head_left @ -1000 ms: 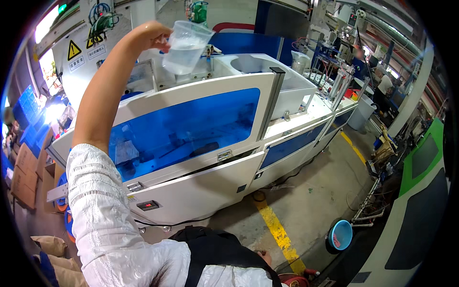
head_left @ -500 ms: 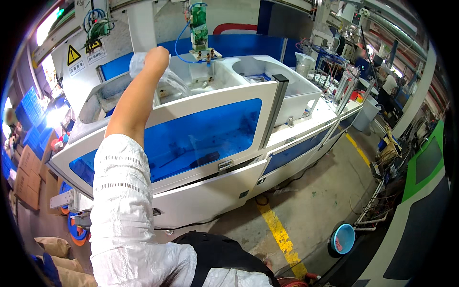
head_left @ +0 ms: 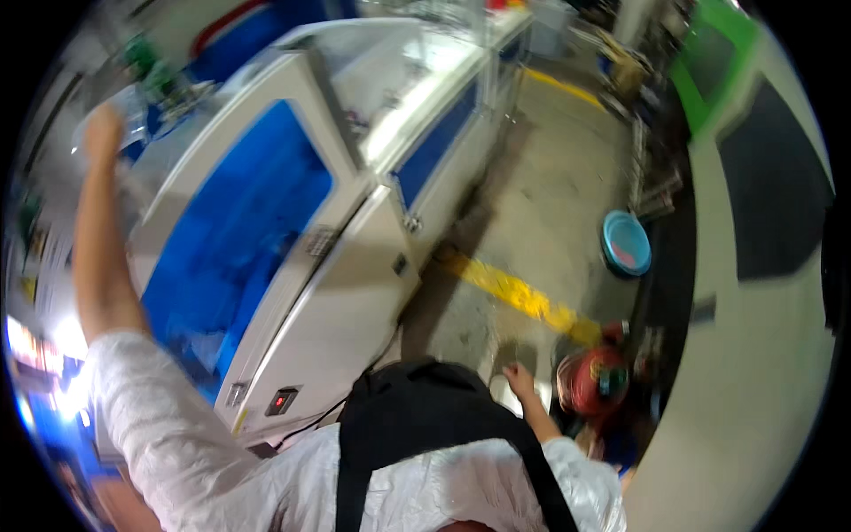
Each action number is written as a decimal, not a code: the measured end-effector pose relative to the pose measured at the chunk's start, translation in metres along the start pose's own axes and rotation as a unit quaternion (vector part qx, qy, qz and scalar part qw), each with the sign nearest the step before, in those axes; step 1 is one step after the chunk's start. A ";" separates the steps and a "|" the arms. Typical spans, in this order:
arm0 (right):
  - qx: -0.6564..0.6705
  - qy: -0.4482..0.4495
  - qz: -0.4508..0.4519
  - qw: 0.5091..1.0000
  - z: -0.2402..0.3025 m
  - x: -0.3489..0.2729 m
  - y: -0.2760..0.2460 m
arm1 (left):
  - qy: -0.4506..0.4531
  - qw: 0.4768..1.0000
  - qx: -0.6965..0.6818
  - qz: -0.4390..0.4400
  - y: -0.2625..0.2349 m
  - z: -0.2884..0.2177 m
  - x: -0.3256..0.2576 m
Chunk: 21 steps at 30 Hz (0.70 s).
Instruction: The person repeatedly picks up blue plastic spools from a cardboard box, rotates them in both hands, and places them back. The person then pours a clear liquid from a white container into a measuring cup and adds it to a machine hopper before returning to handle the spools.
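My left hand (head_left: 100, 135) is raised high at the left, over the top of a large white machine (head_left: 341, 301) with blue window panels. A blurred clear plastic cup (head_left: 133, 117) shows right beside its fingers, and the hand seems closed on it. My left arm runs up in a white sleeve with the forearm bare. My right hand (head_left: 521, 381) hangs low by my side above the concrete floor, fingers loosely apart and holding nothing. It is close to a red round object (head_left: 592, 381) on the floor.
A yellow line (head_left: 519, 297) runs across the concrete floor beside the machine. A blue round basin (head_left: 626, 244) lies farther right, near metal racks. A green panel (head_left: 722, 53) stands at the top right. A black strap (head_left: 425, 426) crosses my chest.
The view has swung and tilted sharply, so the machine now slants across the picture. My left arm stays raised over the machine top, and my right hand has come into view.
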State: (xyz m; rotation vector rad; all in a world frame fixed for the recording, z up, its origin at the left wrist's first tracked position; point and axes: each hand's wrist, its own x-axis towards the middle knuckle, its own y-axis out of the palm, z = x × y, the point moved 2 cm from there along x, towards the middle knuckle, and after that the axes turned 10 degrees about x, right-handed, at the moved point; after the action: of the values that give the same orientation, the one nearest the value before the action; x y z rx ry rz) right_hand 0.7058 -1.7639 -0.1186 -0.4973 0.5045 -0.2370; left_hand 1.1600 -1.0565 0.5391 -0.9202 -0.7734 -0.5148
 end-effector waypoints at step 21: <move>0.060 0.175 -0.214 0.959 -0.209 -0.239 0.031 | -0.262 0.359 -0.856 0.264 -0.103 -0.462 -0.001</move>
State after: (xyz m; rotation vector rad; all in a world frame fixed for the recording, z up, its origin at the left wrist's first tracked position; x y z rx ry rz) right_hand 0.3973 -1.7399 -0.1975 -0.4433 0.7197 -0.7781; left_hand 1.2579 -1.5036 0.4171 -3.3568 -0.0651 -0.2443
